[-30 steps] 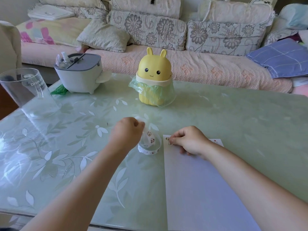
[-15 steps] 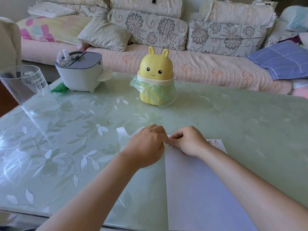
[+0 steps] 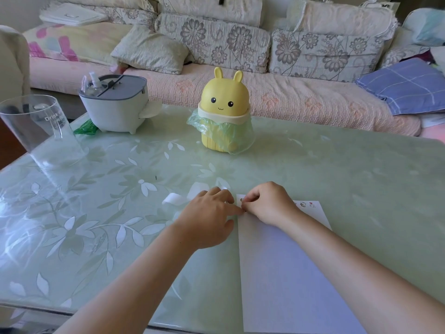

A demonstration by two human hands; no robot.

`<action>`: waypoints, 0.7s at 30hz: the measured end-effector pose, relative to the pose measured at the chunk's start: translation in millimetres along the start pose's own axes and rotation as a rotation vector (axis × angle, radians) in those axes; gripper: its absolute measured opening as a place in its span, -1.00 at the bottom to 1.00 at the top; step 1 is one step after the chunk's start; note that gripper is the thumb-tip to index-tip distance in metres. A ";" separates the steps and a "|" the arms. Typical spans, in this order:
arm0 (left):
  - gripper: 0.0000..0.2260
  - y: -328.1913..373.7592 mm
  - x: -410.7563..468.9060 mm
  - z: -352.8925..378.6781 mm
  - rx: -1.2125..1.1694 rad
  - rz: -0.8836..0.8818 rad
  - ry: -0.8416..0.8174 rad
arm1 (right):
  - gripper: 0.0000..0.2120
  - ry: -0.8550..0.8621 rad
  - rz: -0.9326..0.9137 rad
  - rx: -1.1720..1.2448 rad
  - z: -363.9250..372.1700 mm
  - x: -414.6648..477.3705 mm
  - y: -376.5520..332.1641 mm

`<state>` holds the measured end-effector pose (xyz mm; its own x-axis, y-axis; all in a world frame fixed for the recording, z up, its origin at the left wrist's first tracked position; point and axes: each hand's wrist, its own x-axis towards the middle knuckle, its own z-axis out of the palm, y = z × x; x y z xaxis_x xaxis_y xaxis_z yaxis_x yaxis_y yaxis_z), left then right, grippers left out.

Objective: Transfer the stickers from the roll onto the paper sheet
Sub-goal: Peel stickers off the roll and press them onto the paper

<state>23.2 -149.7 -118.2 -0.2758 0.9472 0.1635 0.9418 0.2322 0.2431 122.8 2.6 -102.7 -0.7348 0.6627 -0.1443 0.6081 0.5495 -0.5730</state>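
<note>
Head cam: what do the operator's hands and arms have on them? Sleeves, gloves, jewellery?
Nothing worn that shows. Left hand and right hand are bare: no gloves, rings, watch or bands visible. Both forearms are uncovered down to the frame edge, with no sleeve in view.

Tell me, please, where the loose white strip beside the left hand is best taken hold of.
Probably pinch the white strip at its free left end, coming from the left: it seems to curl off the table there, while its other end runs under the left hand.
</note>
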 end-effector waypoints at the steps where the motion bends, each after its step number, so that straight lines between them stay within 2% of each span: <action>1: -0.65 0.6 0.1 0.3 -0.001 -0.006 0.000 | -0.94 0.010 0.011 -0.032 0.2 0.8 -0.3; 3: -0.65 1.7 0.6 1.0 -0.003 -0.016 -0.002 | -0.97 0.042 0.027 -0.112 -1.1 1.2 -0.3; 7: -0.66 2.9 2.4 2.8 -0.001 -0.037 0.002 | -0.74 0.098 0.035 -0.107 -1.2 -1.3 7.0; 9: -0.67 3.3 2.9 4.9 0.004 -0.045 0.024 | -0.79 0.106 0.009 -0.068 -1.1 -4.1 13.8; 11: -0.68 3.8 3.2 7.9 0.024 -0.057 0.045 | -0.85 0.103 -0.069 -0.079 -3.0 -9.2 20.9; 16: -0.54 7.8 2.5 17.1 0.133 -0.051 0.092 | -0.73 0.054 -0.363 -0.232 -3.6 -28.6 36.7; 21: -0.53 7.8 0.3 19.9 0.225 -0.004 0.099 | -0.65 0.046 -0.478 -0.417 -2.7 -38.8 43.0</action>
<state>34.3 -143.2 -135.2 -0.2867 0.9225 0.2583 0.9567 0.2898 0.0269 178.2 1.9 -119.5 -0.9462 0.3109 0.0900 0.2884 0.9360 -0.2017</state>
